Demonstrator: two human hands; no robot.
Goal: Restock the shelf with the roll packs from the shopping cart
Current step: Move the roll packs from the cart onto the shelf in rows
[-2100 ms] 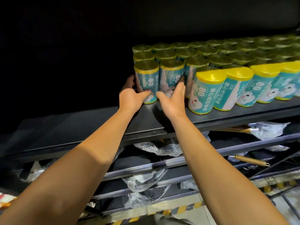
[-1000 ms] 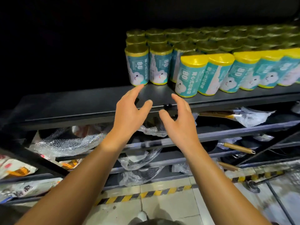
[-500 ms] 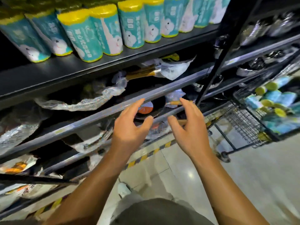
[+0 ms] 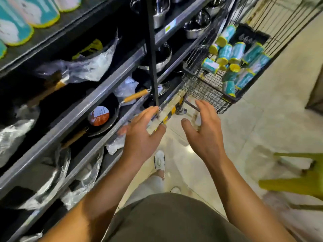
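Observation:
Several teal roll packs [image 4: 235, 57] with yellow ends lie jumbled in the wire shopping cart [image 4: 202, 89] at the upper right. More teal roll packs [image 4: 15, 27] stand on the dark shelf [image 4: 57, 30] at the top left, only their lower ends showing. My left hand [image 4: 141, 135] and my right hand [image 4: 204, 130] are held out in front of me over the floor, fingers spread and relaxed, both empty. They are well short of the cart.
Lower shelves [image 4: 97, 88] to the left hold wrapped pans with wooden handles [image 4: 134, 96] and steel pots. A black upright post [image 4: 153, 55] stands between shelf and cart. A yellow-green stool [image 4: 297, 177] sits on the tiled floor at the right. My shoe [image 4: 160, 160] is below my hands.
My hands came off the shelved roll packs and dropped away empty. The view has swung right and down, bringing the cart with its packs into sight.

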